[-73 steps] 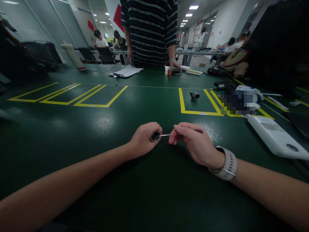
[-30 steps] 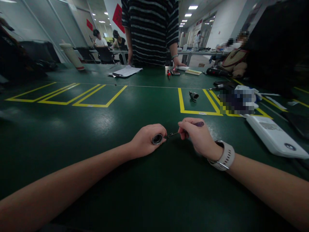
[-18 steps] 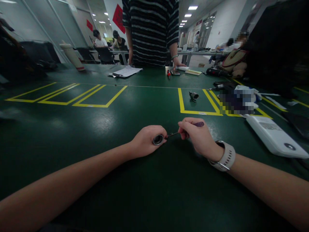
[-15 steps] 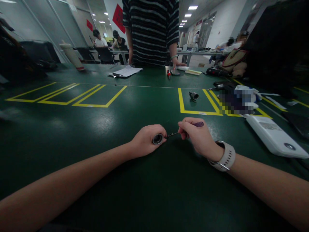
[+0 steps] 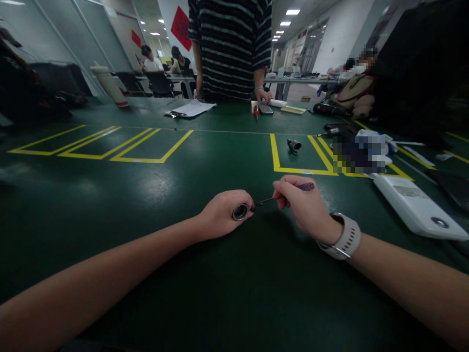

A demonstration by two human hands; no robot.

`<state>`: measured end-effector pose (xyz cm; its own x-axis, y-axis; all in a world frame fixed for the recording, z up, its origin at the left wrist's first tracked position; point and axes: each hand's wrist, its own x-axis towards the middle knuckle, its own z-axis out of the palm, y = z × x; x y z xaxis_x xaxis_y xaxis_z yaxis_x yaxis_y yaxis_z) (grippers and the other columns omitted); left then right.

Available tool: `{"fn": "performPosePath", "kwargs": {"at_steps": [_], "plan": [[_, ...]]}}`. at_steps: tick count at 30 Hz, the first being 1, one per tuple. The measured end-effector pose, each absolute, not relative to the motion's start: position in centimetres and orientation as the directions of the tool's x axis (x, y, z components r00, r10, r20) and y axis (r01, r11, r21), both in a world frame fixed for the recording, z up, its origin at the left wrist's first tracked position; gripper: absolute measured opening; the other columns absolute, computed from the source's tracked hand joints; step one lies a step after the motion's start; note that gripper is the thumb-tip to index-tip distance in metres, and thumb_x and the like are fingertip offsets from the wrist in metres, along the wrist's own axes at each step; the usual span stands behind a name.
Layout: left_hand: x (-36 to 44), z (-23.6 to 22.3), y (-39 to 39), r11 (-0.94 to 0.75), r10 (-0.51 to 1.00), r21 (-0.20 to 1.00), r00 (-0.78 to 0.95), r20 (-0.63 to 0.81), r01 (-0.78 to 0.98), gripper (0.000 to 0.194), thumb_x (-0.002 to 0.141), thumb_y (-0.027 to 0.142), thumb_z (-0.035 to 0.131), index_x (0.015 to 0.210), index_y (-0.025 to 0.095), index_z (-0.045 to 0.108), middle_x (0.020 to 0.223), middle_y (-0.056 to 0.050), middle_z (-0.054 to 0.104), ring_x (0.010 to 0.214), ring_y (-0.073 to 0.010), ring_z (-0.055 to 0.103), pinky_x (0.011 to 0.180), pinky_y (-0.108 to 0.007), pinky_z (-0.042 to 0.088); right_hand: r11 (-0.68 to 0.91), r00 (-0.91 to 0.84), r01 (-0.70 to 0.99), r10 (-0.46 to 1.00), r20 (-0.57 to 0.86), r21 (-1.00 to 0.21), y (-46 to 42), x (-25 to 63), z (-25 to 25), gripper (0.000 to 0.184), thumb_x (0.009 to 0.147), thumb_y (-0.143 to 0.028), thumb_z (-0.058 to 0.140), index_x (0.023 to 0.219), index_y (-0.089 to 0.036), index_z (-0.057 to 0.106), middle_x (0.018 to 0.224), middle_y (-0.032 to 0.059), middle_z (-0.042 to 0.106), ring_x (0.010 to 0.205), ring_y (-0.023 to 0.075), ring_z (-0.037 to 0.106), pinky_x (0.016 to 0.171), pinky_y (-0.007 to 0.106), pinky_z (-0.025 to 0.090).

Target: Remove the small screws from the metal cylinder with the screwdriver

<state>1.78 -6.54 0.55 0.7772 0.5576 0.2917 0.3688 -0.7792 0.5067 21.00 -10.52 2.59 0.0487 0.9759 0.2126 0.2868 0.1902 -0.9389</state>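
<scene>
My left hand (image 5: 223, 212) is closed round a hollow metal fitting (image 5: 240, 211). Its round open end faces me, and the rest is hidden in my fingers. My right hand (image 5: 302, 205) pinches a thin screwdriver-like tool with a purple handle (image 5: 307, 187). Its thin shaft (image 5: 266, 200) points left toward my left fingers, with a small gap between. Something small and dark sits near the tip, too small to name. Beyond my right hand, another metal fitting (image 5: 293, 145) lies inside a yellow-taped area.
Yellow tape (image 5: 163, 160) marks areas on the green table (image 5: 220, 288). A white device (image 5: 421, 208) lies right of my wrist. Farther back are a clipboard (image 5: 194, 108), a red-handled tool (image 5: 256, 112), a phone (image 5: 266, 110) and a leaning cup (image 5: 111, 87). A person's hand (image 5: 261, 95) rests near the phone.
The tool's shaft was at the fitting's opening 2.4 s ago; now it is outside, to the right. My right hand has since shifted slightly right. The other person's hand has moved left.
</scene>
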Motion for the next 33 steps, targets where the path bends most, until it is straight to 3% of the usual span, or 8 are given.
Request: {"fn": "performPosePath", "kwargs": {"at_steps": [6, 16, 24, 33], "plan": [[1.75, 0.5, -6.54, -0.746, 0.621, 0.51, 0.725, 0.298, 0.429, 0.006, 0.079, 0.019, 0.058, 0.076, 0.016, 0.055, 0.077, -0.001, 0.058, 0.07, -0.0131, 0.055, 0.063, -0.026, 0.044, 0.197, 0.065, 0.266, 0.973, 0.221, -0.944, -10.56, 20.85, 2.71, 0.028, 0.076, -0.025, 0.051, 0.049, -0.019, 0.053, 0.042, -0.0043, 0.047, 0.042, 0.0108, 0.045, 0.044, 0.026, 0.033], [1.79, 0.53, -6.59, -0.754, 0.603, 0.526, 0.732, 0.318, 0.394, 0.002, 0.079, 0.016, 0.057, 0.081, 0.016, 0.057, 0.081, -0.002, 0.062, 0.075, -0.0136, 0.059, 0.068, -0.026, 0.046, 0.21, 0.023, 0.288, 0.974, 0.226, -0.934, -10.51, 21.13, 2.57, 0.029, 0.079, -0.026, 0.051, 0.052, -0.018, 0.053, 0.045, -0.0041, 0.048, 0.045, 0.0113, 0.046, 0.047, 0.026, 0.035], [1.82, 0.59, -6.58, -0.761, 0.591, 0.526, 0.74, 0.321, 0.38, 0.003, 0.079, 0.016, 0.056, 0.077, 0.016, 0.054, 0.083, -0.003, 0.063, 0.076, -0.0145, 0.06, 0.069, -0.028, 0.047, 0.22, -0.045, 0.425, 0.974, 0.222, -0.878, -10.76, 20.92, 2.68, 0.03, 0.08, -0.026, 0.048, 0.051, -0.019, 0.052, 0.045, -0.0037, 0.048, 0.045, 0.0116, 0.046, 0.048, 0.027, 0.035], [1.76, 0.52, -6.57, -0.76, 0.598, 0.513, 0.738, 0.312, 0.399, 0.002, 0.08, 0.017, 0.056, 0.08, 0.016, 0.055, 0.082, -0.002, 0.061, 0.075, -0.014, 0.059, 0.069, -0.027, 0.046, 0.314, 0.018, 0.386, 0.938, 0.347, -0.867, -11.02, 20.91, 2.78, 0.03, 0.082, -0.024, 0.049, 0.053, -0.019, 0.053, 0.046, -0.0042, 0.047, 0.046, 0.0108, 0.046, 0.048, 0.026, 0.035]]}}
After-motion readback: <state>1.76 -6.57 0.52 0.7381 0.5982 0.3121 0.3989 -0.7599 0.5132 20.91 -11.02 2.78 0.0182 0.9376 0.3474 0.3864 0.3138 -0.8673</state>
